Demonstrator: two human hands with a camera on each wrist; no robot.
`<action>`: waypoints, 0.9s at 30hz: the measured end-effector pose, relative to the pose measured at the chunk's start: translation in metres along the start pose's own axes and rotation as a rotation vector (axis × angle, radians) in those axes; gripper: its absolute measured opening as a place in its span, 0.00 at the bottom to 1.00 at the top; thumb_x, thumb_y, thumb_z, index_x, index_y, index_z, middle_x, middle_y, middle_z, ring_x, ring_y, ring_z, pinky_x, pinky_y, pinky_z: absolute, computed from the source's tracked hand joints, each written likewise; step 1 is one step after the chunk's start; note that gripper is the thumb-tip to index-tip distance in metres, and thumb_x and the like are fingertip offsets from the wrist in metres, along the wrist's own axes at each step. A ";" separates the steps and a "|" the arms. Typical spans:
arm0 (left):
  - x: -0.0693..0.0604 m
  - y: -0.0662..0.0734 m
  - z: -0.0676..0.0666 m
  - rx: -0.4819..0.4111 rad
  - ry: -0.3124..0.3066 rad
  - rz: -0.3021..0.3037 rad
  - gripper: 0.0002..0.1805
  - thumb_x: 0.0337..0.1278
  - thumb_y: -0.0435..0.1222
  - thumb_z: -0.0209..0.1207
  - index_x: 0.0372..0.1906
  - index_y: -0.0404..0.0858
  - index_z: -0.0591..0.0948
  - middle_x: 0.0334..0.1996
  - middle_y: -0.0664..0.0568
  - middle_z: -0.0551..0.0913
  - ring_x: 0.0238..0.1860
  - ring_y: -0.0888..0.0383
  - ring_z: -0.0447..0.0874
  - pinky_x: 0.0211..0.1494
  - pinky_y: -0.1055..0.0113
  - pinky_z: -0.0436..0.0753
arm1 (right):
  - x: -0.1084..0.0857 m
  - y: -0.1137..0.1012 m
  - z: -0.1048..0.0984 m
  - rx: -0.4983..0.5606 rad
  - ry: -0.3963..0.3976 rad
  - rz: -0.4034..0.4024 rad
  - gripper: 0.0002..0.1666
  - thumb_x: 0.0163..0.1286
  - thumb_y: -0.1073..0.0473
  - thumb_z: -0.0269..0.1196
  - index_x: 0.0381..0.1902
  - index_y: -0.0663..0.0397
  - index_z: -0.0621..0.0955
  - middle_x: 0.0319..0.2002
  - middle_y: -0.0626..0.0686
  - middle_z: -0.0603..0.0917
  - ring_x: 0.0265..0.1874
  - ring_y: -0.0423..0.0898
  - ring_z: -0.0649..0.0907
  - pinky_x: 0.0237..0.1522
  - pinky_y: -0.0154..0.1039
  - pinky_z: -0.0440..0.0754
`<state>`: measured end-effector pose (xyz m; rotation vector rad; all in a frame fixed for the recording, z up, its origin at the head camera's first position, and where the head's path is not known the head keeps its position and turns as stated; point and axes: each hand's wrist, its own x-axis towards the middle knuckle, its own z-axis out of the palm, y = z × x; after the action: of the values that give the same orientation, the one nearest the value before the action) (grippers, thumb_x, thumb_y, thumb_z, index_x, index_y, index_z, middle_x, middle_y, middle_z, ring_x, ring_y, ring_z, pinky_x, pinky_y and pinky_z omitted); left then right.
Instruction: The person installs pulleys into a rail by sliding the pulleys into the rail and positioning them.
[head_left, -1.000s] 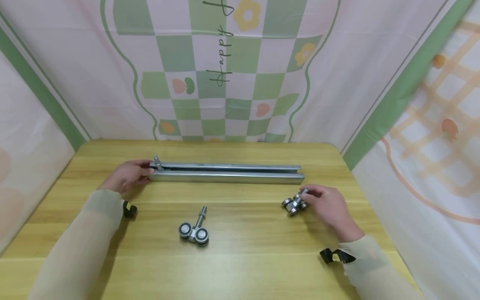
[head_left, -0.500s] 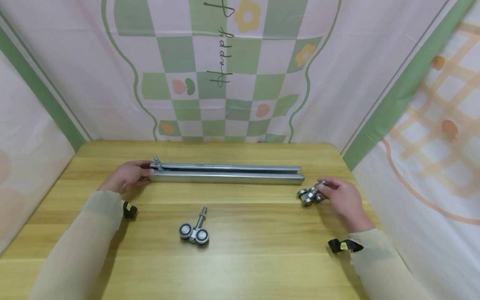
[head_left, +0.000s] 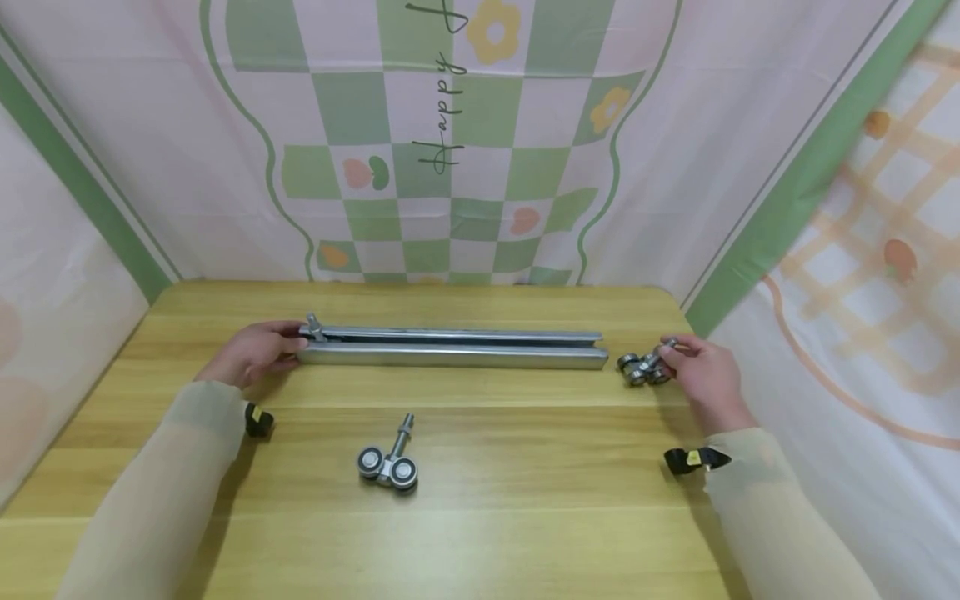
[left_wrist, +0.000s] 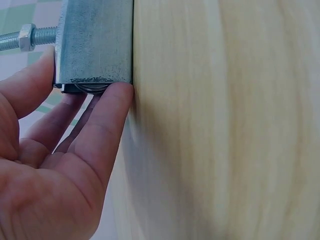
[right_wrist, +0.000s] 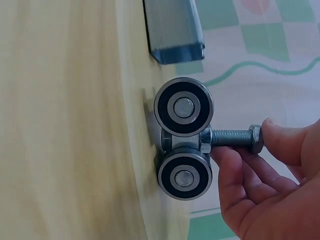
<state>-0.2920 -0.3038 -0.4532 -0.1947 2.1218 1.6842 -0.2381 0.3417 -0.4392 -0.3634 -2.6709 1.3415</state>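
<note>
At the right end of the metal rail [head_left: 450,358], near but apart from it, right hand [head_left: 708,379] pinches the threaded stem of a roller trolley [right_wrist: 183,107] between thumb and fingers; trolley stem upright, wheels nearest the rail's end face. At the opposite end, left hand [head_left: 255,352] grips the rail, thumb by the slotted upper side, fingertips at the end. Rail: hollow channel, slot facing up, lying lengthwise on the wooden table [head_left: 480,550]. Contents: one fitting at the left end, its bolt [head_left: 315,327] standing up through the slot, nut on the thread; a rounded metal edge shows in the end opening, remainder hidden by the rail wall. Second trolley [head_left: 388,469] lies on its side on the table, nearer the person. Patterned cloth [head_left: 420,179] hangs behind the table.
</note>
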 end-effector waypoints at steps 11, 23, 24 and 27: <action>0.000 -0.001 -0.001 0.011 -0.007 -0.004 0.35 0.74 0.30 0.52 0.78 0.31 0.51 0.74 0.33 0.55 0.69 0.39 0.60 0.69 0.53 0.71 | 0.015 -0.005 0.004 0.025 0.040 0.005 0.24 0.74 0.56 0.62 0.62 0.65 0.78 0.49 0.66 0.83 0.37 0.46 0.85 0.39 0.36 0.87; -0.001 -0.001 -0.003 0.032 -0.006 -0.010 0.35 0.74 0.30 0.52 0.78 0.31 0.51 0.74 0.33 0.56 0.69 0.40 0.60 0.67 0.55 0.73 | 0.023 -0.011 0.015 0.097 0.020 0.015 0.24 0.75 0.58 0.61 0.62 0.68 0.76 0.50 0.67 0.82 0.37 0.45 0.85 0.41 0.35 0.87; -0.001 -0.001 -0.003 0.030 -0.007 -0.010 0.35 0.74 0.30 0.52 0.78 0.31 0.51 0.74 0.34 0.55 0.69 0.40 0.60 0.67 0.55 0.72 | 0.023 -0.012 0.016 0.087 0.019 0.015 0.23 0.75 0.58 0.61 0.62 0.67 0.77 0.50 0.66 0.82 0.37 0.46 0.85 0.41 0.36 0.87; -0.001 -0.001 -0.003 0.023 -0.009 -0.005 0.35 0.74 0.31 0.52 0.78 0.31 0.51 0.74 0.34 0.55 0.69 0.40 0.60 0.68 0.55 0.72 | 0.024 -0.016 0.020 0.042 0.026 0.011 0.23 0.75 0.57 0.62 0.61 0.65 0.78 0.48 0.65 0.83 0.37 0.47 0.85 0.39 0.37 0.87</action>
<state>-0.2917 -0.3071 -0.4532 -0.1855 2.1316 1.6537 -0.2679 0.3233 -0.4379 -0.3880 -2.6187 1.3843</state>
